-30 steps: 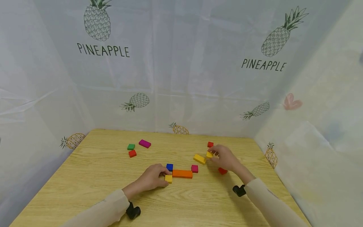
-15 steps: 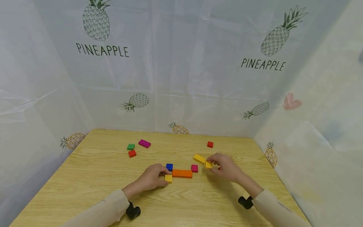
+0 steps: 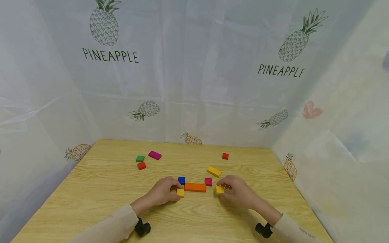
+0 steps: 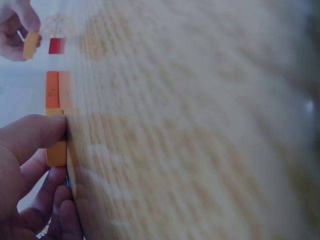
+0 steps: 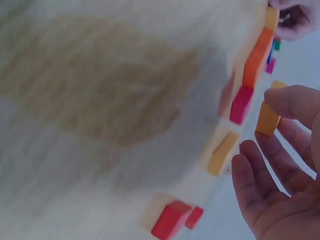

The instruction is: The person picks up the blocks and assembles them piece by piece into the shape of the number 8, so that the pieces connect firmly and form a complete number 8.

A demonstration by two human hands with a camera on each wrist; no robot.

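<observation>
My left hand pinches a small yellow block at the left end of a long orange block on the table. In the left wrist view, thumb and fingers grip that yellow block from both sides, low by the tabletop. To the right, my right hand pinches a second small yellow block, apart from the orange one. The right wrist view shows this block raised between thumb and fingertips. A blue block and a pink block lie just behind the orange block's two ends.
A longer yellow block lies behind the right hand, with a small red block farther back. Green, red and purple blocks sit at the back left. Pineapple-printed sheets enclose the wooden table.
My right hand has carried its yellow block toward me and slightly left, past the longer yellow block to near the orange block's right end. The left hand has kept its place.
</observation>
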